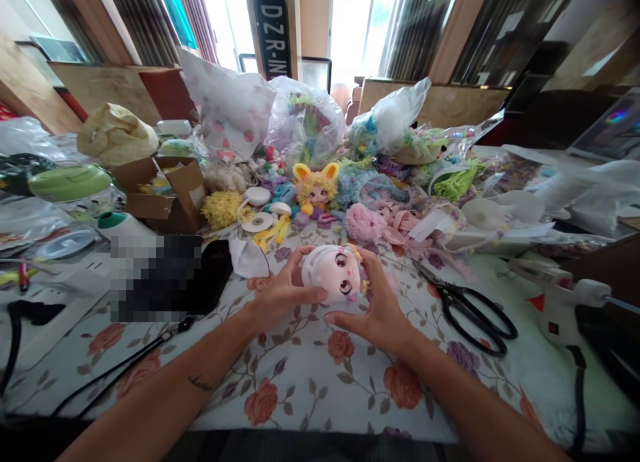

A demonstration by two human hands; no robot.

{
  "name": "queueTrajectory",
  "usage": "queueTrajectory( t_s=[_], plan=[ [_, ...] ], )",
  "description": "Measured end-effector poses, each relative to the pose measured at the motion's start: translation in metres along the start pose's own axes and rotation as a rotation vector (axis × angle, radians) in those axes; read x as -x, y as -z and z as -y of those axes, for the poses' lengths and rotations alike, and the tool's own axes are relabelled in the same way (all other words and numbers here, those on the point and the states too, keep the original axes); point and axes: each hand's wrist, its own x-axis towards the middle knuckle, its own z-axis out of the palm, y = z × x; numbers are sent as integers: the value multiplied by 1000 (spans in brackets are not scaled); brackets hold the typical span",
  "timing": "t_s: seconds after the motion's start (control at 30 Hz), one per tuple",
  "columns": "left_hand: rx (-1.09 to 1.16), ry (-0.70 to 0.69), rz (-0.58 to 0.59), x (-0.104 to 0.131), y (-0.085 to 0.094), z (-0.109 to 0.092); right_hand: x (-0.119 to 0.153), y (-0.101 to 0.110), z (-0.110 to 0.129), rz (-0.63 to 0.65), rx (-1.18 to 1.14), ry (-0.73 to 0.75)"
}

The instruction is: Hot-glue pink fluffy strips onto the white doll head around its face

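A pale doll head (327, 274) with large painted eyes lies sideways between my hands, just above the flowered tablecloth. My left hand (287, 289) is wrapped around its white, bare top side, thumb along the front. On the other side my right hand (373, 312) curves around the end where small colourful trimmings show; its thumb points toward the head from below. Some right fingers are hidden behind the head. Black-handled scissors (467, 309) rest on the cloth to the right of my right hand. A white scrap (249, 258) lies beyond my left hand.
A finished-looking doll with yellow ears (317, 189) sits behind, among yarn, ribbon spools (257, 222) and plastic bags (305, 115). At right lies a white glue gun (560, 299). A cardboard box (167, 192), a thread cone (123, 225) and a dark phone-like object (217, 275) are at left.
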Motion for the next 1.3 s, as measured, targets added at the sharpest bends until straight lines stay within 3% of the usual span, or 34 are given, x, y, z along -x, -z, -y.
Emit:
queueTrajectory(
  t_s=[0.23, 0.4, 0.47, 0.63, 0.8, 1.07, 1.2, 1.3],
  plan=[
    [296, 4, 55, -3, 3, -1, 3, -5, -5, 52, -83, 12],
    [340, 70, -123, -6, 6, -4, 2, -6, -8, 37, -125, -42],
    [337, 91, -115, -6, 5, -5, 1, -6, -9, -6, -105, -50],
    [193, 206, 43, -2, 3, 3, 2, -5, -6, -6, -5, 30],
    [56, 25, 138, 5, 0, 5, 2, -5, 1, -45, -99, 18],
    [-144, -6, 64, 5, -1, 3, 2, -7, 3, -44, -105, -66],
    [56, 47, 18, 5, 1, 8, 0, 1, 0, 87, -152, 81],
    [245, 56, -32, 8, 10, 10, -2, 8, -7, 90, -84, 36]
  ],
)
